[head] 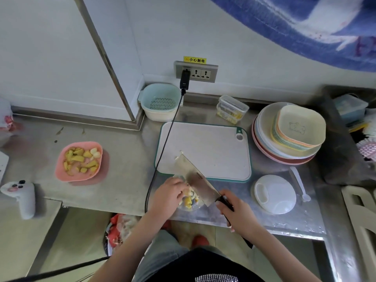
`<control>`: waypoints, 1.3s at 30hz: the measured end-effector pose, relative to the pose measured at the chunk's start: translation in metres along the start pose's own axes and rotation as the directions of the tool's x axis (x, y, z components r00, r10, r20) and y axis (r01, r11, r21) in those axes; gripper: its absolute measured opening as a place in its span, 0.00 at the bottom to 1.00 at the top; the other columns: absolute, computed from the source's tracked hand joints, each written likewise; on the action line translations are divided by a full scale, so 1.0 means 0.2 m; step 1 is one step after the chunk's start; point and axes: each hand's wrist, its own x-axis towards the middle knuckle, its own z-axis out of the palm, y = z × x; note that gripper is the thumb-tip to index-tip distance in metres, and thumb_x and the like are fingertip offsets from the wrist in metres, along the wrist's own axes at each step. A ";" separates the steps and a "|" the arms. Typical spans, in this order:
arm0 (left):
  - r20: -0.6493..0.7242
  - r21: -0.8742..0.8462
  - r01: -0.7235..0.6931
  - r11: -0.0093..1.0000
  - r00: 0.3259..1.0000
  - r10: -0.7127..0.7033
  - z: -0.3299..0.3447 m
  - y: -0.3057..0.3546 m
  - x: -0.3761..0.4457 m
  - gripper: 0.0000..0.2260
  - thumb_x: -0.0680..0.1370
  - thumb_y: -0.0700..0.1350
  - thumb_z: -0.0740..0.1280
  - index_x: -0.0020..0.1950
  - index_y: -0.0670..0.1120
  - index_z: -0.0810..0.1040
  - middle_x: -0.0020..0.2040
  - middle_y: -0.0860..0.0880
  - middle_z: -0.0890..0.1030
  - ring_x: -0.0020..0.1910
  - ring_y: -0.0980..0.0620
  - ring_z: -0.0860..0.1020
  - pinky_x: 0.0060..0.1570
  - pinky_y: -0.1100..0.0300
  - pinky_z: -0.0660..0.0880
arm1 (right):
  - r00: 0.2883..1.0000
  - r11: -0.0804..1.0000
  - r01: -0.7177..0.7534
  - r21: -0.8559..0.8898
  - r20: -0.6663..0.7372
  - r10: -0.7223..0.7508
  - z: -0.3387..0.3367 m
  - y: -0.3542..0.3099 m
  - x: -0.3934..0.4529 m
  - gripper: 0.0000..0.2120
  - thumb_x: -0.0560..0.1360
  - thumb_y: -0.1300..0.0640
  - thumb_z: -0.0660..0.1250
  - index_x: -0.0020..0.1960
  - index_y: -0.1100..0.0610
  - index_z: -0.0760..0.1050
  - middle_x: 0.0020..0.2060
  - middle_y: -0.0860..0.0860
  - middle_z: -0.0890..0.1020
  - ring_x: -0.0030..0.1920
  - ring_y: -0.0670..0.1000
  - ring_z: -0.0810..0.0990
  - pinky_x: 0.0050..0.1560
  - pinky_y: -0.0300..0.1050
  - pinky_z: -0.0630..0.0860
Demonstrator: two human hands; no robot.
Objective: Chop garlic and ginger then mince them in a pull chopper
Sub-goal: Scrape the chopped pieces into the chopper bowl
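Crossing cutting board (213,147), black cable (162,147) (plugged in)

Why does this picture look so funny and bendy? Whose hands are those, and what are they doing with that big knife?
A person wears a small wide camera on their head, so you see what they see, looking down. That lens bends the edges.

The right hand holds a cleaver by its dark handle. The left hand pushes chopped garlic and ginger pieces off the blade into a clear chopper bowl at the counter's front edge.

Behind it lies a white cutting board, almost bare. The chopper's white lid lies on the right, beside a small white spoon. A pink bowl on the left holds more ginger and garlic. A stack of plates and dishes stands on the right, and a colander basket at the back.
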 end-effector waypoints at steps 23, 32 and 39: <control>0.059 0.133 -0.075 0.988 0.996 0.068 0.03 -0.01 -0.02 0.16 0.78 0.43 0.61 0.63 0.52 0.79 0.59 0.56 0.76 0.63 0.55 0.68 0.64 0.60 0.63 | 0.972 0.994 0.054 0.098 -0.232 -0.030 -0.07 0.07 0.01 0.06 0.78 0.52 0.62 0.46 0.41 0.72 0.32 0.43 0.79 0.24 0.43 0.74 0.24 0.37 0.71; -0.141 -0.222 0.183 0.958 0.966 -0.217 -0.08 -0.13 0.07 0.10 0.76 0.34 0.64 0.50 0.44 0.83 0.49 0.51 0.80 0.49 0.56 0.77 0.52 0.65 0.73 | 0.953 0.988 0.007 -0.155 -0.299 -0.054 -0.16 -0.12 0.37 0.02 0.78 0.51 0.61 0.49 0.45 0.70 0.33 0.48 0.77 0.33 0.53 0.76 0.32 0.47 0.73; -0.026 -0.619 0.359 0.699 0.880 -0.475 -0.14 -0.10 0.13 0.08 0.79 0.50 0.65 0.52 0.48 0.80 0.46 0.57 0.80 0.46 0.63 0.77 0.46 0.70 0.73 | 0.959 0.953 0.037 0.302 -0.277 0.051 -0.02 -0.33 0.38 0.04 0.79 0.54 0.62 0.53 0.50 0.72 0.34 0.53 0.80 0.23 0.46 0.74 0.24 0.43 0.73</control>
